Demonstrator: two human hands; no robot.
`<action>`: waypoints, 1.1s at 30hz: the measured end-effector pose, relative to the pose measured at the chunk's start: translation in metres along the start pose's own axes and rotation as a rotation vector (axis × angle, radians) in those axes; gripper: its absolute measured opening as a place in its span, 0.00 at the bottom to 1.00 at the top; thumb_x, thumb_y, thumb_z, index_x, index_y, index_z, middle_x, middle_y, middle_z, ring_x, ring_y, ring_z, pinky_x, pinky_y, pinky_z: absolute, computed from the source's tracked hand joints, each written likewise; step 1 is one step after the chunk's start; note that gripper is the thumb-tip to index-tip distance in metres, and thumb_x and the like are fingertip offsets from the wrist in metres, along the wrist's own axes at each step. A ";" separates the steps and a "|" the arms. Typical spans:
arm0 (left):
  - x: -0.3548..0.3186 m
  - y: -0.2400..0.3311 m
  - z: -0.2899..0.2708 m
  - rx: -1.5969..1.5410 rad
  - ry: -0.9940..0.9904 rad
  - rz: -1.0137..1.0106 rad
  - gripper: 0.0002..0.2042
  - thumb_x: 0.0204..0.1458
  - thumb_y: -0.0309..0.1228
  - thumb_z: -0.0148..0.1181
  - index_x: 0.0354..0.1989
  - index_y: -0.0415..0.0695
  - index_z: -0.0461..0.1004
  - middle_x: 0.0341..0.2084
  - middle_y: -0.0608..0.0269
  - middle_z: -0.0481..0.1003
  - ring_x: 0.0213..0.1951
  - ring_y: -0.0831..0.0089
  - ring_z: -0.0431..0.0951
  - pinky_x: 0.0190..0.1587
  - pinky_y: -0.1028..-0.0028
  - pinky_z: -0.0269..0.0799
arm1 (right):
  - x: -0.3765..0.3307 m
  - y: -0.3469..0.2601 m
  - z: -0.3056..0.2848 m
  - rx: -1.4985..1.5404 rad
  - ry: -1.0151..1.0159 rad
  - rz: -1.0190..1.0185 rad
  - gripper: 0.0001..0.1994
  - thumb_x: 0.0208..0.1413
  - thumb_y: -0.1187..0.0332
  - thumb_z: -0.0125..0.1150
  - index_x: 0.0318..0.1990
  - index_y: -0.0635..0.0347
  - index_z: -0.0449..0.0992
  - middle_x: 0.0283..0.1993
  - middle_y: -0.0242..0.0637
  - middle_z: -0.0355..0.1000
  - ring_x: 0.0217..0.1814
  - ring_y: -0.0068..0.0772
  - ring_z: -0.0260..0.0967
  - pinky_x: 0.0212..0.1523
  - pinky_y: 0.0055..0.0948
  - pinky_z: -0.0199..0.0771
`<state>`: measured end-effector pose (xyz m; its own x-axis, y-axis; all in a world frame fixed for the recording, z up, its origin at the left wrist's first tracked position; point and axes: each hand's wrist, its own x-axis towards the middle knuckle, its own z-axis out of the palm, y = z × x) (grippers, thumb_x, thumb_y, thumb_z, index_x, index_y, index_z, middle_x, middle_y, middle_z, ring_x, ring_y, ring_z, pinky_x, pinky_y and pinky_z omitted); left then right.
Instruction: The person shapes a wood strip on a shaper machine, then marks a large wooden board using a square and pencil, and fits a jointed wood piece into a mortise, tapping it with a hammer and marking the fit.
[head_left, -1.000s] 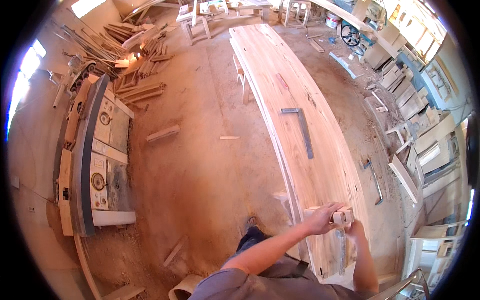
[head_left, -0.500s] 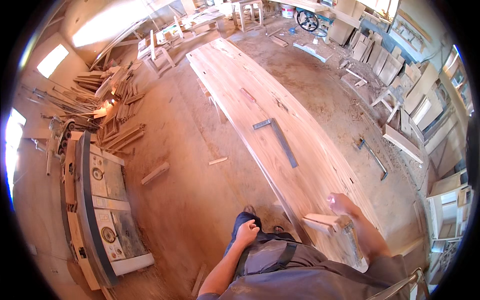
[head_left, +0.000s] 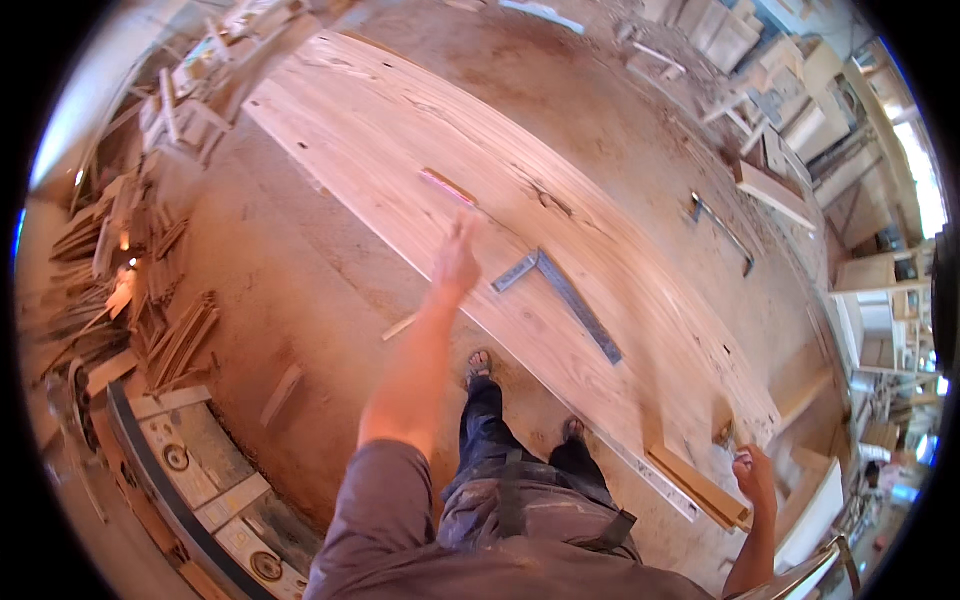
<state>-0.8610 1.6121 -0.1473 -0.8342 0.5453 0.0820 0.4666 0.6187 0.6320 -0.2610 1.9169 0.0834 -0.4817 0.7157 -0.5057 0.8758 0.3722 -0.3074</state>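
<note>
A long pale wooden panel (head_left: 400, 150) with dark knots stretches diagonally in front of me. My left hand (head_left: 458, 262) reaches over its left edge, fingers stretched out and slightly blurred. Just beyond those fingertips lies a slim red-and-brown stick-like tool (head_left: 447, 187), apart from the hand. A dark metal try square (head_left: 580, 305) rests flat on the panel, right of my left hand. At the panel's near right end, my right hand (head_left: 757, 475) has its fingers curled; what they hold, if anything, is hidden. Close beside it lie narrow wooden pieces (head_left: 697, 488).
On the floor beyond the panel lies a metal bar tool (head_left: 722, 232). A machine with round dials (head_left: 220, 490) stands at lower left, near piled timber offcuts (head_left: 180, 340). Boards and wooden frames (head_left: 790, 130) lean at the far right. A loose block (head_left: 282, 394) sits on the floor.
My left hand has gone from beside my waist out over the panel toward the red-and-brown tool. My right hand has shifted to the right and nearer me, and the whole view has turned.
</note>
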 end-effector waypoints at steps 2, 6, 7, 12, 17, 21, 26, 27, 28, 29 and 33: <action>0.052 -0.033 0.009 0.040 -0.060 0.116 0.31 0.48 0.13 0.49 0.65 0.45 0.66 0.69 0.46 0.60 0.60 0.41 0.70 0.61 0.55 0.71 | -0.043 0.017 -0.004 0.051 0.055 0.080 0.13 0.48 0.76 0.60 0.44 0.64 0.75 0.30 0.36 0.75 0.32 0.27 0.73 0.38 0.29 0.75; 0.118 -0.108 0.048 0.173 -0.052 0.348 0.15 0.56 0.18 0.46 0.48 0.37 0.76 0.47 0.39 0.76 0.56 0.43 0.73 0.61 0.53 0.68 | -0.139 0.060 -0.003 -0.053 0.134 0.103 0.15 0.48 0.77 0.64 0.46 0.62 0.74 0.42 0.38 0.75 0.38 0.25 0.71 0.38 0.27 0.75; 0.129 -0.115 0.030 0.294 -0.122 0.363 0.12 0.57 0.19 0.47 0.46 0.38 0.76 0.44 0.41 0.77 0.53 0.45 0.74 0.59 0.54 0.69 | -0.155 0.076 0.005 -0.173 0.154 0.032 0.16 0.49 0.77 0.65 0.47 0.62 0.75 0.45 0.39 0.75 0.39 0.25 0.72 0.40 0.27 0.76; 0.130 -0.126 0.020 0.331 -0.309 0.501 0.30 0.49 0.15 0.52 0.64 0.43 0.67 0.48 0.41 0.76 0.53 0.41 0.75 0.56 0.52 0.72 | -0.199 0.048 0.101 0.083 -0.054 0.521 0.17 0.49 0.75 0.67 0.48 0.63 0.78 0.47 0.39 0.79 0.49 0.33 0.77 0.52 0.35 0.77; 0.057 -0.059 -0.002 0.310 -0.180 0.235 0.30 0.50 0.20 0.52 0.66 0.45 0.67 0.37 0.46 0.77 0.40 0.48 0.78 0.45 0.57 0.74 | -0.182 -0.016 0.190 0.124 -0.285 0.320 0.15 0.55 0.67 0.60 0.47 0.64 0.78 0.49 0.48 0.78 0.47 0.47 0.77 0.48 0.38 0.76; -0.071 0.019 -0.020 -0.300 -0.406 -0.205 0.23 0.53 0.22 0.53 0.60 0.40 0.73 0.29 0.63 0.71 0.28 0.79 0.72 0.28 0.75 0.69 | -0.139 -0.088 0.207 0.347 -0.246 0.127 0.14 0.59 0.65 0.56 0.49 0.62 0.76 0.48 0.51 0.77 0.50 0.54 0.75 0.51 0.44 0.74; -0.272 0.171 0.010 -1.135 -0.526 -0.625 0.20 0.52 0.14 0.57 0.55 0.40 0.69 0.32 0.61 0.72 0.20 0.77 0.72 0.19 0.78 0.70 | -0.114 -0.101 0.202 0.692 -0.369 0.013 0.17 0.61 0.65 0.59 0.54 0.62 0.74 0.44 0.46 0.77 0.45 0.38 0.76 0.48 0.32 0.74; -0.304 0.196 0.021 -1.228 -0.519 -0.642 0.19 0.53 0.13 0.56 0.54 0.40 0.69 0.32 0.60 0.72 0.21 0.76 0.73 0.20 0.77 0.71 | -0.118 -0.084 0.212 0.704 -0.301 -0.119 0.16 0.61 0.64 0.60 0.53 0.62 0.75 0.43 0.46 0.77 0.42 0.40 0.77 0.46 0.33 0.75; -0.332 0.220 0.031 -1.315 -0.517 -0.655 0.18 0.53 0.13 0.56 0.53 0.40 0.68 0.32 0.60 0.73 0.21 0.75 0.74 0.21 0.76 0.73 | -0.122 -0.069 0.219 0.721 -0.229 -0.249 0.16 0.62 0.63 0.60 0.53 0.63 0.76 0.42 0.46 0.78 0.40 0.42 0.77 0.44 0.33 0.75; -0.355 0.240 0.040 -1.335 -0.519 -0.668 0.17 0.54 0.14 0.56 0.52 0.39 0.68 0.32 0.59 0.73 0.22 0.75 0.75 0.22 0.76 0.73 | -0.126 -0.057 0.215 0.689 -0.250 -0.222 0.16 0.62 0.64 0.60 0.52 0.63 0.76 0.41 0.45 0.78 0.38 0.38 0.77 0.43 0.32 0.75; -0.419 0.301 0.060 -1.263 -0.654 -0.641 0.12 0.56 0.17 0.57 0.48 0.37 0.69 0.32 0.58 0.76 0.25 0.73 0.78 0.27 0.75 0.76 | -0.158 0.005 0.187 0.845 -0.304 -0.012 0.14 0.61 0.67 0.61 0.50 0.65 0.79 0.35 0.38 0.78 0.35 0.25 0.76 0.40 0.27 0.75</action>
<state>-0.3534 1.6037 -0.0372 -0.3651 0.7364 -0.5696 -0.7245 0.1595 0.6706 -0.1870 1.6951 0.0105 -0.5836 0.4823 -0.6533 0.6129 -0.2661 -0.7440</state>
